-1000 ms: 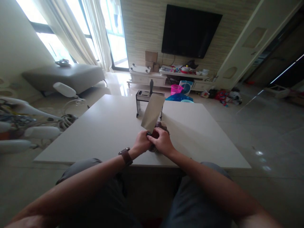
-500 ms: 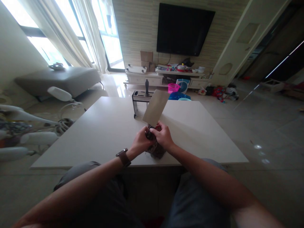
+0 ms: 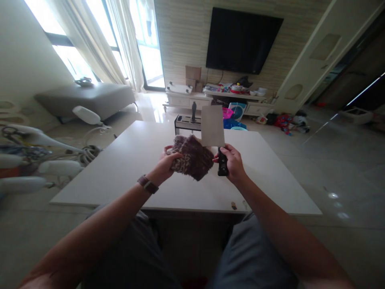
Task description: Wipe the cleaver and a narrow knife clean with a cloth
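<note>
A cleaver with a broad grey blade and black handle is upright in my right hand, whose fingers wrap the handle. My left hand grips a brown, shaggy cloth, bunched and raised over the white table. The cloth's upper right edge lies close to the blade's lower corner; whether they touch I cannot tell. Behind them a knife rack stands on the table, with one black knife handle sticking up from it.
Two small objects, one of them a brown scrap, lie at the table's near edge. White chairs stand to the left. Beyond the table are a low cabinet with clutter, a pink basket and a wall television.
My hands have come apart. The cleaver has moved right and turned more upright in my right hand. The cloth, earlier low beneath both hands, is now lifted by my left hand.
</note>
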A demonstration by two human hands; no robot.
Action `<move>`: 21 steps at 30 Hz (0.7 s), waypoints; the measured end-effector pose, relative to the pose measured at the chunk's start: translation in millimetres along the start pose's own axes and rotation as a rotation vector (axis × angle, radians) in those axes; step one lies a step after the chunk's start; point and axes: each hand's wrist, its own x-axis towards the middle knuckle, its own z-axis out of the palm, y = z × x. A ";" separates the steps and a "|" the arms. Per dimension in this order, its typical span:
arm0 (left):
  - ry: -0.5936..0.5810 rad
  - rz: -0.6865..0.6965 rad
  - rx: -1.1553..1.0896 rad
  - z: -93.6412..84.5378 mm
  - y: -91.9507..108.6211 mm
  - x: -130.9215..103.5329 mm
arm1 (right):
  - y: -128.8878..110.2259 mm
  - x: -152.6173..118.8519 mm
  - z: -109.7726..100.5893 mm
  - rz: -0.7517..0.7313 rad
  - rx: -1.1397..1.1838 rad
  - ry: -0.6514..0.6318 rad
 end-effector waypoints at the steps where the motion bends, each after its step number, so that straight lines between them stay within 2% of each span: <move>1: 0.021 0.023 -0.068 -1.7 5.8 3.1 | 1.0 -1.3 1.9 0.026 0.019 -0.010; 3: 0.029 0.082 -0.176 -4.1 14.9 7.1 | 4.6 -4.2 7.0 0.057 0.063 -0.031; 5: -0.010 0.112 -0.242 -5.2 21.6 7.3 | 10.5 -7.9 13.9 0.085 0.102 -0.055; 10: -0.141 0.028 -0.276 -7.3 33.7 -1.7 | 32.4 -20.8 34.2 0.205 0.171 -0.145; 14: -0.185 0.050 -0.409 -13.4 40.3 0.9 | 44.8 -27.5 41.5 0.260 0.198 -0.192; 17: -0.170 0.105 -0.476 -17.8 39.8 11.5 | 48.7 -29.1 40.7 0.272 0.212 -0.178; 21: -0.033 0.181 -0.432 -20.9 34.0 23.7 | 50.6 -30.9 40.7 0.305 0.229 -0.158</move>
